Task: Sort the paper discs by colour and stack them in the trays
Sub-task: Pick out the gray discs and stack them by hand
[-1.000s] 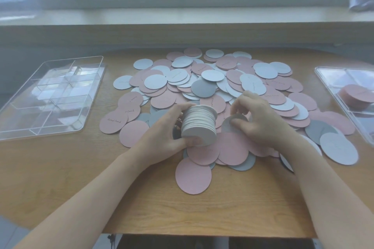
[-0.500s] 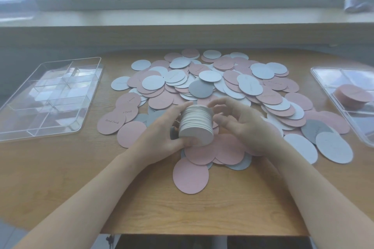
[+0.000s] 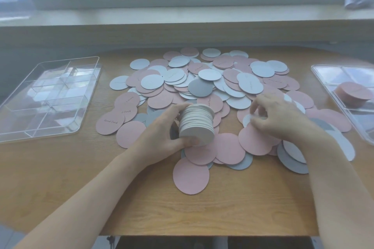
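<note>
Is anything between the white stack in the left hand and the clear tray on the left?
Nothing upright blocks it. Only flat pink discs lie on the table between the white stack in the left hand and the left tray.

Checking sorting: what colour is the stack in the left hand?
White stack, gripped by the left hand; head view.

head view | looks forward-down | close over table (image 3: pixel 60 178)
</note>
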Demonstrator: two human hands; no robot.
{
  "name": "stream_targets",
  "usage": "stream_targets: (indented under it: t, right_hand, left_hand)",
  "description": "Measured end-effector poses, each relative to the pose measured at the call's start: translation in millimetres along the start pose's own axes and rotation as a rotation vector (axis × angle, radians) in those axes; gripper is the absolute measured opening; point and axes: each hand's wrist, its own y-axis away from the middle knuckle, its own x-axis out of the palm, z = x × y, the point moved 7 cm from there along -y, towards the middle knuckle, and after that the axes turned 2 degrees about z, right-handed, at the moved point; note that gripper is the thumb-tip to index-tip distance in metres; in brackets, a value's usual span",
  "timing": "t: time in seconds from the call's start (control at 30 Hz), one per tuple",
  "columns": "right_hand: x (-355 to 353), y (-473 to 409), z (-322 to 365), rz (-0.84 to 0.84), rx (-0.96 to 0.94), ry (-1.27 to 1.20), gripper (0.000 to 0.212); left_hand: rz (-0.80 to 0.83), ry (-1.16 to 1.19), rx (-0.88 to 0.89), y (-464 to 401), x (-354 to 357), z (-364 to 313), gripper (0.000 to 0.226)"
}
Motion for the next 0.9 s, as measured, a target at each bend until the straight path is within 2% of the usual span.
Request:
stream_targets:
  t: [0.27, 0.43, 0.6, 0.77, 0.9]
  right_hand:
    - [3.3, -2.7, -5.0, 0.048, 0.022, -0.063, 0.022]
    - [2.6, -3.7, -2.4, 0.036, 0.000, -0.138, 0.014]
    - [-7.3, -1.4, 7.2, -0.048, -0.094, -0.408, 0.014]
    - [-9.3, -1.9, 9.7, -0.151, -0.070, -0.774, 0.013]
    - [1.5, -1.9, 18.5, -0.089, -0.055, -0.999, 0.012]
  left_hand:
    - [-0.001, 0.024, 0.016, -1.2, 0.9, -2.2, 0.077]
    - [0.002, 0.032, 0.015, -0.8, 1.3, -1.5, 0.077]
    - [-0.006, 0.029, 0.015, -0.4, 0.0, -1.9, 0.073]
    - [-0.003, 0.029, 0.004, -0.6, -0.3, -0.7, 0.075]
    - [0.001, 0.036, 0.005, -0.5, -0.2, 0.3, 0.075]
